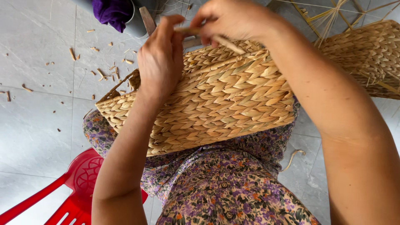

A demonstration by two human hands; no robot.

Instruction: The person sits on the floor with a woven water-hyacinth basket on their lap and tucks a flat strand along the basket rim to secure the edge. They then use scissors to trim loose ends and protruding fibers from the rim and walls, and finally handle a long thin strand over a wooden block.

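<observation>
Your left hand (160, 62) and right hand (229, 18), close together, pinch a straw strand (227, 43) at the far rim of the woven basket (216, 100) on your lap; fingertips partly hidden, second basket (366, 54) cut off beyond.

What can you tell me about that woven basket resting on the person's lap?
The woven basket is box-shaped, plaited from flat, straw-coloured dried strands in a herringbone-like pattern. It lies tipped on the person's lap, one broad woven side facing up, its open mouth partly visible at the left end. The left hand presses on its upper edge, and the right hand pinches a loose strand at that edge. A second woven piece lies just beyond it.
</observation>
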